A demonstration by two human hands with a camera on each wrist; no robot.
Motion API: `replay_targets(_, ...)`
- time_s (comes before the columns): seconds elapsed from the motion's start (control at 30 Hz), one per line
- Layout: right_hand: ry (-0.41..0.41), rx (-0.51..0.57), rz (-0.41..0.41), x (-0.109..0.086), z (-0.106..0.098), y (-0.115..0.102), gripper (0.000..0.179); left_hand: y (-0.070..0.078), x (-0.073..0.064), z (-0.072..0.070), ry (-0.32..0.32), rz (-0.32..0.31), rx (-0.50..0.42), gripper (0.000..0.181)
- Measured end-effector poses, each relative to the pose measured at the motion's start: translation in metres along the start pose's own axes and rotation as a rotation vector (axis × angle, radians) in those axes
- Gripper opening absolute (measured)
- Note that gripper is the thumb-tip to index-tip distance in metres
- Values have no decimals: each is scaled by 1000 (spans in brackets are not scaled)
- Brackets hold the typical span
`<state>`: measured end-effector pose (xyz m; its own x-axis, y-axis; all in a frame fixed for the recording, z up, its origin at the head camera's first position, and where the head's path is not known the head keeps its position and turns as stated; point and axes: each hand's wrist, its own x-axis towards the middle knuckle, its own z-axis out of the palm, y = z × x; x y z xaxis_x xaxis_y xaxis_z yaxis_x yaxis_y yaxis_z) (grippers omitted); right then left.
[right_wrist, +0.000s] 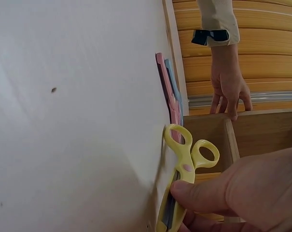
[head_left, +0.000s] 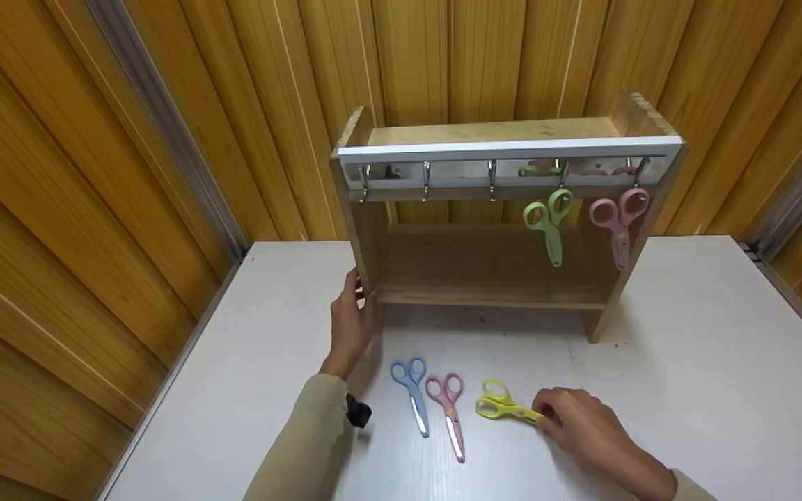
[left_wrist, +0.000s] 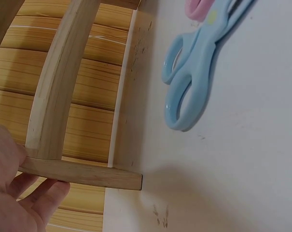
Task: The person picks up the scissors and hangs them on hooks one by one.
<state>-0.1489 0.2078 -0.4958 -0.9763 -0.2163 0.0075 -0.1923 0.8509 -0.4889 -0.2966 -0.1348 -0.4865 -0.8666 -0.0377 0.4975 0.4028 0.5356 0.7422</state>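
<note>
My right hand (head_left: 585, 424) pinches a pair of yellow scissors (head_left: 497, 408) by the blade end, low over the white table. In the right wrist view the thumb lies on the blades of these scissors (right_wrist: 186, 157), and their handle loops point away from the hand. With my left hand (head_left: 349, 327) I hold the left side panel of a wooden rack (head_left: 491, 300). The left wrist view shows that hand's fingers (left_wrist: 51, 195) round the panel's edge. Blue scissors (head_left: 411, 390) and pink scissors (head_left: 450, 410) lie side by side on the table between my hands.
Several metal hooks (head_left: 426, 182) line the rack's white top rail. Green scissors (head_left: 549, 223) and another pink pair (head_left: 620, 221) hang from the two rightmost ones. A wood-panelled wall (head_left: 415, 62) stands close behind the white table (head_left: 714, 334).
</note>
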Motion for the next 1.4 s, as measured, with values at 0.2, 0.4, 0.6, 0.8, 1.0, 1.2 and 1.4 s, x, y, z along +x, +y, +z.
replay_targets(0.2, 33, -23, -48, 0, -9, -2, 19, 1, 0, 0, -2, -11, -10, 53)
replay_targets(0.4, 120, -64, -126, 5, -29, -10, 20, 1, 1, 0, -13, -36, -11, 53)
replay_targets(0.6, 247, -75, -221, 13, -48, -18, 22, 1, 1, 0, -14, -42, -12, 54)
replay_targets(0.8, 375, -39, -289, 21, -64, -28, 23, 1, 0, 0, -15, -34, -7, 53)
replay_targets(1.0, 461, 95, -334, 30, -76, -38, 24, 1, 1, 0, -9, -17, 0, 52)
replay_targets(1.2, 493, 227, -353, 45, -85, -52, 21, 1, 2, 1, -8, -22, 4, 52)
replay_targets(1.4, 521, 347, -319, 57, -91, -67, 18, 1, 1, 0, -8, -23, -21, 52)
